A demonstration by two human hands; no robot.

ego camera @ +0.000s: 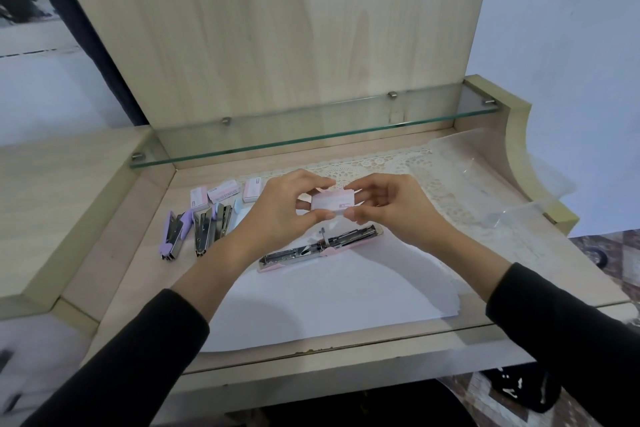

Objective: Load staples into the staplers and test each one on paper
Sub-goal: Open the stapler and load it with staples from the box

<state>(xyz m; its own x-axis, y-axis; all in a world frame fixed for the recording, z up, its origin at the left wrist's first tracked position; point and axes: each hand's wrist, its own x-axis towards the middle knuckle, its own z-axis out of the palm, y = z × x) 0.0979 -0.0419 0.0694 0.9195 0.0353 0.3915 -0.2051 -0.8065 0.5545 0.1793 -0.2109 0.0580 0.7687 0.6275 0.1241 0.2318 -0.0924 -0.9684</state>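
At the left of the desk [138, 270], you had parked a purple stapler [172, 236] and a blue-trimmed stapler [209, 229] side by side. Three spare staple boxes [223, 192] were lined up just beyond them, likely kept in reach for later rounds. At centre, your left hand [277, 211] pinched one end of a small pink-and-white box [332, 205] between thumb and fingers. Your right hand [388, 208] pinched the other end, so the box hung in the air above the work, apparently to be opened (whether a flap was already loose could not be told). Just nearer than the hands, the pink stapler [320, 248] lay swung fully open, its metal channel facing up, seemingly ready to take a strip. It rested on the far edge of a stack of white paper [329, 298], which lay nearest you, presumably for the test. To the right, a lace mat [398, 166] and crumpled clear plastic [502, 184] sat apart from the work.
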